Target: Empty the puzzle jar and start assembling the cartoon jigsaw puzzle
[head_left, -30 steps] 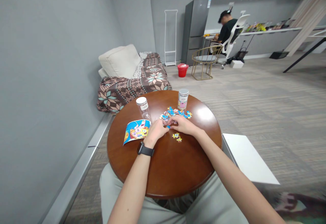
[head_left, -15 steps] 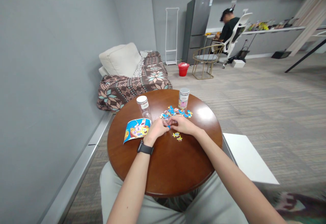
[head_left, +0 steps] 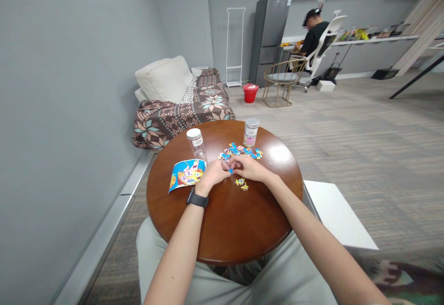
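Between my fingertips is a small blue puzzle piece, low over the round brown table. My left hand pinches it from the left, its wrist wearing a black watch. From the other side my right hand closes on it too; whether it is one piece or two joined I cannot tell. Just beyond the hands lies a loose heap of puzzle pieces, mostly blue. A few yellowish puzzle pieces rest nearer me, below my right hand. Left of my left hand, a curled cartoon picture sheet lies on the table.
A clear jar with a white lid stands behind the sheet, and a labelled can behind the heap. A white box is right of the table. Further off are a covered sofa, a red bin and a seated person.
Both hands stay together on the blue piece, with only slight finger movement. The whole view has shifted a little as the head moved.
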{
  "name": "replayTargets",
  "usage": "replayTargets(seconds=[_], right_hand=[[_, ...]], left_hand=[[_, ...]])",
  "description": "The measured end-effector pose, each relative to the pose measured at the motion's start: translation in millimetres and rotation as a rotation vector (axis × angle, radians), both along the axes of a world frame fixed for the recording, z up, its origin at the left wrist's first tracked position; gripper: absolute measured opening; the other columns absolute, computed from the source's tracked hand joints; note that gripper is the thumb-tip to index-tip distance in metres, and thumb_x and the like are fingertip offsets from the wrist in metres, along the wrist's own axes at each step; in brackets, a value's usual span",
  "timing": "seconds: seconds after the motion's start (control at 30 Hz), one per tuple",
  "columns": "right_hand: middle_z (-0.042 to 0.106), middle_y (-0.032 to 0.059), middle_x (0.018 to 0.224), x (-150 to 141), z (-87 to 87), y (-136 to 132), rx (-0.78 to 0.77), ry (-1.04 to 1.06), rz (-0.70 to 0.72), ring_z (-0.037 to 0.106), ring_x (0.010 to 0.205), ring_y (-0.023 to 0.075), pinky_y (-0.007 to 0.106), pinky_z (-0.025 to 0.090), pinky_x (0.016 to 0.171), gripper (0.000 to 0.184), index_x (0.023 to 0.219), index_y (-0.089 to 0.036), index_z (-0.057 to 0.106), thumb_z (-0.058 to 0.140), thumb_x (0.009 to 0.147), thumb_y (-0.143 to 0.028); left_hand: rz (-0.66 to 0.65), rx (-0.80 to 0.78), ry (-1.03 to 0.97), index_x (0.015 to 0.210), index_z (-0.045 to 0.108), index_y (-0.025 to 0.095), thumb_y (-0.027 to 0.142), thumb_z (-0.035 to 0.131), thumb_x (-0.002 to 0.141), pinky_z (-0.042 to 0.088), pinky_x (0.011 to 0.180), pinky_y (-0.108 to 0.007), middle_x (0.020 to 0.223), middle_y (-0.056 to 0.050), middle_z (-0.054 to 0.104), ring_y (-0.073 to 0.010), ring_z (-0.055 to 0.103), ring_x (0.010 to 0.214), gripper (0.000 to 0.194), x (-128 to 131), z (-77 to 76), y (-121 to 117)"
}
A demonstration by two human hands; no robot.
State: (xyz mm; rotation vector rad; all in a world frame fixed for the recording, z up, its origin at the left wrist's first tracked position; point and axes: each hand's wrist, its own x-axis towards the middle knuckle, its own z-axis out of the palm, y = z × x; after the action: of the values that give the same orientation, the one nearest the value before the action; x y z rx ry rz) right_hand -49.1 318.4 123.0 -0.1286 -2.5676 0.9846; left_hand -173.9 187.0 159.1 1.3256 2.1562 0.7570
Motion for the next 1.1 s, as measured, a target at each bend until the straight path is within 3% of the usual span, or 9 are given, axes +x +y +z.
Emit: replayTargets(seconds=[0.27, 0.4, 0.5, 0.6, 0.97, 1.1], right_hand=[[0.065, -0.0006, 0.079, -0.5, 2.2, 0.2, -0.053, 0.019, -0.040, 0.056, 0.069, 0.0125, 0.024, 0.045, 0.066, 0.026, 0.095, -0.019, 0.062, 0.059, 0.073, -0.005], [0.065, 0.0023, 0.085, -0.1, 6.1, 3.0, -0.017, 0.101, -0.104, 0.056, 0.073, 0.0138, 0.027, 0.046, 0.071, 0.018, 0.095, -0.019, 0.060, 0.057, 0.079, -0.011], [0.064, 0.0030, 0.086, 0.5, 10.3, 3.7, -0.049, 0.119, -0.131, 0.058, 0.075, 0.0145, 0.028, 0.047, 0.074, 0.010, 0.095, -0.019, 0.058, 0.053, 0.086, -0.020], [0.064, 0.0026, 0.084, 0.7, 12.7, 3.0, -0.060, 0.118, -0.129, 0.059, 0.077, 0.0149, 0.028, 0.047, 0.075, 0.009, 0.093, -0.019, 0.057, 0.051, 0.089, -0.024], [0.067, 0.0044, 0.087, 2.2, 15.0, 1.9, -0.066, 0.110, -0.136, 0.061, 0.081, 0.0171, 0.030, 0.046, 0.075, 0.011, 0.093, -0.019, 0.056, 0.047, 0.091, -0.024], [0.065, 0.0026, 0.083, 2.9, 15.2, 2.8, -0.049, 0.117, -0.146, 0.058, 0.074, 0.0153, 0.028, 0.045, 0.071, 0.010, 0.090, -0.019, 0.057, 0.047, 0.090, -0.022]], left_hand=[[0.050, 0.051, -0.045, 0.074, 0.070, 0.013, 0.015, 0.066, 0.070, 0.044, 0.061, -0.021, 0.064, 0.002, 0.062, -0.0108, 0.057, 0.064, 0.006, 2.6, -0.1, 2.1], [0.161, 0.146, -0.382, 0.074, 0.064, 0.013, 0.018, 0.065, 0.075, 0.039, 0.048, -0.018, 0.061, 0.001, 0.060, -0.0095, 0.056, 0.056, 0.005, 4.6, -1.7, 6.7], [0.271, 0.256, -0.669, 0.079, 0.060, 0.013, 0.017, 0.070, 0.074, 0.039, 0.045, -0.015, 0.069, -0.002, 0.065, -0.0110, 0.063, 0.063, 0.012, 5.4, -2.6, 9.3], [0.323, 0.313, -0.820, 0.084, 0.059, 0.013, 0.017, 0.075, 0.072, 0.041, 0.047, -0.013, 0.079, -0.005, 0.070, -0.0121, 0.068, 0.071, 0.020, 5.8, -2.3, 9.3], [0.263, 0.316, -0.985, 0.086, 0.065, 0.012, 0.024, 0.071, 0.079, 0.043, 0.051, -0.015, 0.092, -0.009, 0.072, -0.0128, 0.069, 0.076, 0.015, 10.6, 4.7, 8.5], [0.287, 0.347, -1.088, 0.084, 0.064, 0.012, 0.021, 0.066, 0.083, 0.043, 0.049, -0.016, 0.086, -0.008, 0.071, -0.0115, 0.068, 0.069, 0.010, 11.7, 4.7, 10.0]])
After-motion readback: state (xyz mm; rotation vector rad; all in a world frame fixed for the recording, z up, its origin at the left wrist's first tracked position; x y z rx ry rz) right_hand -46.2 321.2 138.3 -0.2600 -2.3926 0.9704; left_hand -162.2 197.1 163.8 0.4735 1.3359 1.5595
